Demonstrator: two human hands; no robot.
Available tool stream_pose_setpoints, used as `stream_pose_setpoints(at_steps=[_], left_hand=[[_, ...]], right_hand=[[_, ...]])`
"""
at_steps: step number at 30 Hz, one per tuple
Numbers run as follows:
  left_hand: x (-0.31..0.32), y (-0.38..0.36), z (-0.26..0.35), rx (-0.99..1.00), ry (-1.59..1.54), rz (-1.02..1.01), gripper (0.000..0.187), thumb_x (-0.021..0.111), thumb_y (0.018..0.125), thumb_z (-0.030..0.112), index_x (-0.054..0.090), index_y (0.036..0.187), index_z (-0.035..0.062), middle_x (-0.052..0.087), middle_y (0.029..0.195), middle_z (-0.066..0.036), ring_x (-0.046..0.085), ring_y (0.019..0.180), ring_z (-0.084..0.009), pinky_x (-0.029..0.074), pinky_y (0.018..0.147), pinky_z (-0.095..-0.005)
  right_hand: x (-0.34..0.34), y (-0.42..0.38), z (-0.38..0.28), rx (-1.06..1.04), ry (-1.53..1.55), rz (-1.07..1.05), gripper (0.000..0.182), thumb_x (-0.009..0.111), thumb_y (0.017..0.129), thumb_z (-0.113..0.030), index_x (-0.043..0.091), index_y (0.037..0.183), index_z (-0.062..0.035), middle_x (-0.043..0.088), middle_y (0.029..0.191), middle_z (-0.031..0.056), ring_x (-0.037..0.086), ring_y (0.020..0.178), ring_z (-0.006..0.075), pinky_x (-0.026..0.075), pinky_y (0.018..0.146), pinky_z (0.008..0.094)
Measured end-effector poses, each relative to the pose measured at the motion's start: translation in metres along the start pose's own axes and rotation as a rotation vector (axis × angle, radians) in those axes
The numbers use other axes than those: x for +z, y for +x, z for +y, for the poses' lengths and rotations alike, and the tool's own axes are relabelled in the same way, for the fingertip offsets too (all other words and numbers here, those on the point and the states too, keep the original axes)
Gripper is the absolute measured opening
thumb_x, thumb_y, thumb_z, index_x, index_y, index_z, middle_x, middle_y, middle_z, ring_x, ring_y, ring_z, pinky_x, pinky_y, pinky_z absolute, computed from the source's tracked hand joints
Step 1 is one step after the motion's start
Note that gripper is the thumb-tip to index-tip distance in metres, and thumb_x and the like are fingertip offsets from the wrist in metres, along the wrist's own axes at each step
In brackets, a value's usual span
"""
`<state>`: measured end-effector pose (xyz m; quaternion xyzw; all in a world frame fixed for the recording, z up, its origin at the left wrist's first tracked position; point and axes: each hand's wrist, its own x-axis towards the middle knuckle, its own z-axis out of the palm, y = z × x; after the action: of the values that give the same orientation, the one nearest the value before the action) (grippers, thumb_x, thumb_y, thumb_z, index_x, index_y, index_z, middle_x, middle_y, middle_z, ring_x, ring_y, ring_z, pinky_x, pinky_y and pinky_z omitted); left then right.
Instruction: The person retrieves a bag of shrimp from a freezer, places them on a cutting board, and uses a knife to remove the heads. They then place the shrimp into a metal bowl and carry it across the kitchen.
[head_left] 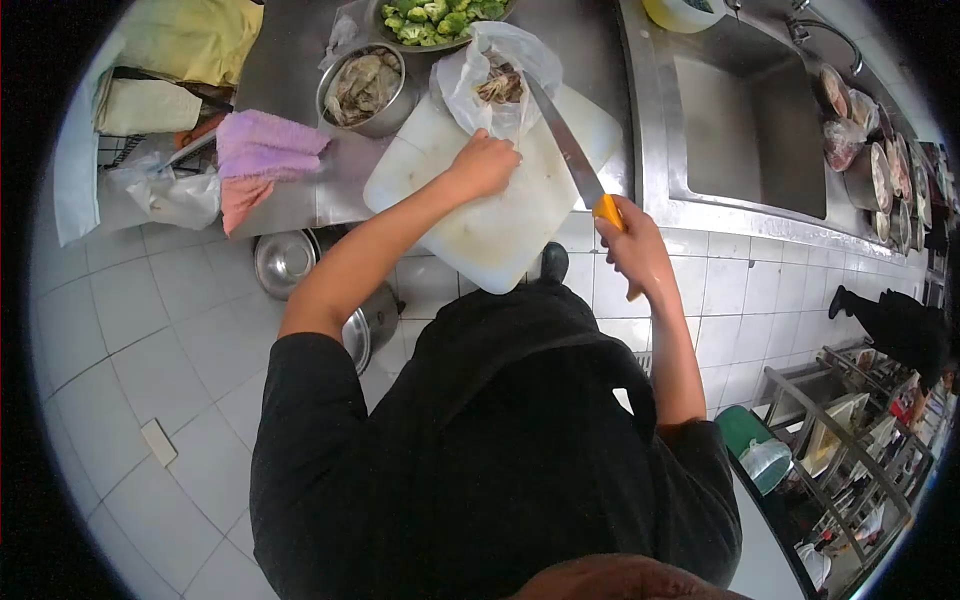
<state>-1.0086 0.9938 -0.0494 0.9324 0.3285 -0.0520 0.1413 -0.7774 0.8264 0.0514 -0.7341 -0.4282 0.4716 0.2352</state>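
Observation:
My right hand (pixel 637 248) grips the yellow handle of a long knife (pixel 572 150), whose blade points up and left, its tip by a clear plastic bag (pixel 463 85). Inside the bag's opening lies a brownish clump of food (pixel 501 86) that I cannot identify. My left hand (pixel 486 163) is closed at the bag's near edge and appears to pinch the plastic. Below both sits a white cutting board (pixel 510 235), reaching over the counter's front edge. A metal bowl (pixel 385 122) with greyish, wet-looking food stands left of the bag.
Broccoli florets (pixel 432 20) fill a bowl at the back. Purple and pink cloths (pixel 265 150) hang at the left. On the right is a steel sink (pixel 745 140) with several metal containers (pixel 868 175) beyond. Another person in dark clothes (pixel 895 325) stands far right.

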Motion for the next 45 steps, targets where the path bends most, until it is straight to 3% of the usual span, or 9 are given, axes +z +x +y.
stream_pose_setpoints(at_steps=[2, 8, 11, 15, 18, 19, 23, 31, 45], left_hand=[[-0.014, 0.005, 0.011, -0.137, -0.029, -0.048, 0.015, 0.061, 0.078, 0.006, 0.071, 0.089, 0.0068, 0.065, 0.091, -0.013, 0.065, 0.09, -0.0328, 0.049, 0.079, -0.0496], [-0.04, 0.062, -0.013, -0.257, -0.123, 0.476, 0.017, 0.058, 0.08, 0.006, 0.072, 0.089, 0.0034, 0.066, 0.098, -0.02, 0.064, 0.097, -0.0373, 0.053, 0.083, -0.0495], [-0.049, 0.11, -0.039, -0.3, -0.036, 0.353, 0.029, 0.058, 0.08, 0.004, 0.07, 0.106, 0.0071, 0.066, 0.106, -0.021, 0.063, 0.1, -0.039, 0.053, 0.087, -0.0476], [-0.055, 0.154, -0.051, -0.026, -0.147, 0.471, 0.062, 0.056, 0.077, -0.003, 0.044, 0.137, 0.0102, 0.067, 0.11, -0.021, 0.062, 0.102, -0.0447, 0.052, 0.086, -0.0495], [-0.038, 0.191, -0.071, -0.229, -0.164, 0.567, 0.057, 0.059, 0.077, 0.001, 0.044, 0.131, 0.0105, 0.068, 0.105, -0.021, 0.064, 0.095, -0.0449, 0.051, 0.084, -0.0516], [-0.037, 0.193, -0.069, -0.304, -0.23, 0.548, 0.038, 0.061, 0.077, 0.007, 0.053, 0.114, 0.0076, 0.069, 0.099, -0.019, 0.065, 0.089, -0.0444, 0.052, 0.081, -0.0499], [-0.025, 0.204, -0.088, -0.177, -0.236, 0.156, 0.029, 0.065, 0.074, 0.014, 0.065, 0.101, 0.0037, 0.07, 0.106, -0.017, 0.066, 0.098, -0.0393, 0.053, 0.082, -0.0437], [-0.058, 0.187, -0.075, -0.103, -0.214, -0.103, 0.05, 0.073, 0.066, 0.008, 0.06, 0.114, 0.0083, 0.061, 0.102, -0.01, 0.059, 0.092, -0.0246, 0.049, 0.082, -0.0352], [-0.105, 0.022, -0.066, -0.338, -0.678, 0.585, 0.052, 0.071, 0.074, 0.003, 0.063, 0.124, 0.0085, 0.064, 0.086, -0.005, 0.061, 0.075, -0.0151, 0.052, 0.074, -0.0295]], right_hand=[[-0.002, 0.004, -0.009, 0.091, 0.001, 0.01, 0.035, 0.057, 0.093, -0.019, 0.059, 0.125, -0.0071, 0.065, 0.082, 0.0204, 0.064, 0.073, 0.0341, 0.051, 0.07, 0.0427], [-0.013, 0.013, 0.044, 0.016, -0.072, 0.134, 0.041, 0.059, 0.092, -0.02, 0.056, 0.128, 0.0005, 0.067, 0.103, 0.0282, 0.064, 0.1, 0.0441, 0.05, 0.087, 0.0469], [-0.022, 0.005, 0.051, 0.017, -0.068, 0.135, 0.041, 0.059, 0.092, -0.019, 0.056, 0.128, 0.0009, 0.067, 0.104, 0.0285, 0.064, 0.1, 0.0443, 0.05, 0.088, 0.0469], [-0.044, -0.013, 0.05, 0.094, -0.047, 0.128, 0.041, 0.06, 0.092, -0.019, 0.056, 0.128, 0.0004, 0.067, 0.101, 0.0283, 0.065, 0.096, 0.0438, 0.051, 0.085, 0.0459], [-0.062, -0.033, 0.043, 0.219, 0.062, 0.126, 0.041, 0.06, 0.092, -0.018, 0.055, 0.129, -0.0004, 0.068, 0.095, 0.0269, 0.067, 0.089, 0.0418, 0.051, 0.08, 0.0444], [-0.065, -0.035, 0.055, 0.167, 0.052, 0.145, 0.042, 0.06, 0.092, -0.018, 0.055, 0.13, -0.0006, 0.068, 0.094, 0.0264, 0.067, 0.086, 0.0406, 0.051, 0.079, 0.0438], [-0.073, -0.045, 0.087, 0.082, 0.059, 0.176, 0.043, 0.06, 0.093, -0.019, 0.054, 0.131, -0.0011, 0.068, 0.09, 0.0249, 0.068, 0.08, 0.0367, 0.051, 0.075, 0.0415], [-0.081, -0.056, 0.096, 0.056, 0.092, 0.196, 0.042, 0.061, 0.093, -0.018, 0.056, 0.131, -0.0014, 0.067, 0.082, 0.023, 0.067, 0.073, 0.0325, 0.051, 0.071, 0.0391], [-0.079, -0.036, 0.082, 0.023, 0.142, 0.044, 0.042, 0.061, 0.094, -0.017, 0.055, 0.132, -0.0001, 0.065, 0.075, 0.0145, 0.061, 0.057, 0.0183, 0.05, 0.058, 0.0331]])
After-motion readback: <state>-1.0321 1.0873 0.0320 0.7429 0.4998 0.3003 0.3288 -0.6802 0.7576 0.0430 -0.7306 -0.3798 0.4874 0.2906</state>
